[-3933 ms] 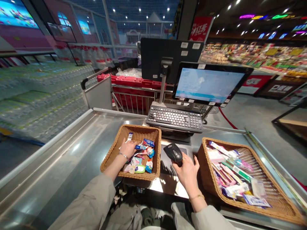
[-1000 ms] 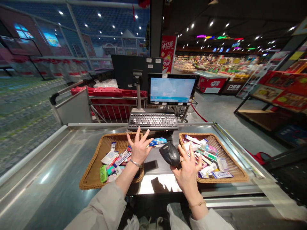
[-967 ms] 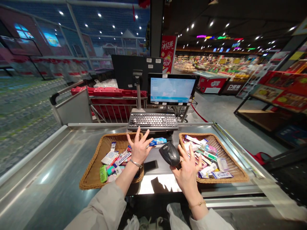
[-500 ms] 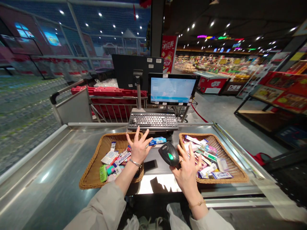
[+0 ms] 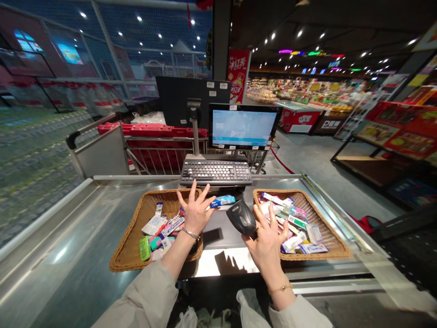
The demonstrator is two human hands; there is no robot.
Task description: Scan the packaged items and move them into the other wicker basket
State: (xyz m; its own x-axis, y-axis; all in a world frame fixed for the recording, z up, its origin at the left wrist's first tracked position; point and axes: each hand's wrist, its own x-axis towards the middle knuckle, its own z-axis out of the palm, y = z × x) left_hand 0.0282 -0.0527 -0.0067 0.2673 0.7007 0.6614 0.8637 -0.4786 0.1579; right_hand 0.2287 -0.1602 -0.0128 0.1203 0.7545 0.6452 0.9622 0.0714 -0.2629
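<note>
My left hand (image 5: 196, 214) has its thumb side closed on a small blue carton (image 5: 223, 201), while the other fingers spread upward. A barcode shows on the carton, which lies level below the keyboard. In my right hand (image 5: 266, 239) is a black barcode scanner (image 5: 241, 217), its head tilted left and its handle hidden by the hand; several fingers are stretched out. The scanner head is close to the carton but apart from it. Under my left wrist is a wicker basket (image 5: 124, 241) of small packages. Another wicker basket (image 5: 336, 230), also with packages, lies beside my right hand.
A keyboard (image 5: 216, 172) stands at the counter's far edge, with a lit screen (image 5: 243, 126) and a dark monitor (image 5: 191, 98) behind it. The metal counter (image 5: 75, 228) runs across. Beyond are a trolley (image 5: 157, 155) and shop shelves (image 5: 385, 136). Plastic bags (image 5: 251, 305) hang in front of me.
The green light on the scanner has gone out. The view has shifted slightly, and the scanner is a little nearer the carton. Both hands keep nearly the same pose.
</note>
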